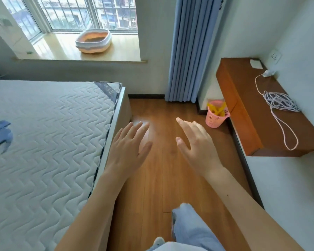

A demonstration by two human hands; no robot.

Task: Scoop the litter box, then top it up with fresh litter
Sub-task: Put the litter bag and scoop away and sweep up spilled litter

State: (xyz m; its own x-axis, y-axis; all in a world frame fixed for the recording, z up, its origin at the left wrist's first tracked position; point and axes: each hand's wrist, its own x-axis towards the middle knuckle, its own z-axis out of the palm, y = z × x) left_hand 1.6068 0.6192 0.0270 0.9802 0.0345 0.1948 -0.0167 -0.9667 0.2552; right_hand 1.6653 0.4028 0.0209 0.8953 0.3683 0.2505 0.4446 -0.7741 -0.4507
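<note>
The litter box [92,41], pink with a white rim and dark litter inside, sits on the wooden window ledge at the far left, well beyond reach. My left hand [129,147] and my right hand [196,142] are stretched out in front of me above the wooden floor, fingers straight and spread, holding nothing. A pink mesh basket [216,115] on the floor by the curtain holds a yellow item, possibly a scoop; I cannot tell what it is.
A bare quilted mattress [43,142] fills the left, with a blue cloth [0,133] on it. A wooden shelf [257,109] with a coiled cable [279,102] juts from the right wall. Blue curtain [188,51] hangs ahead. A strip of wooden floor [161,178] runs between bed and shelf.
</note>
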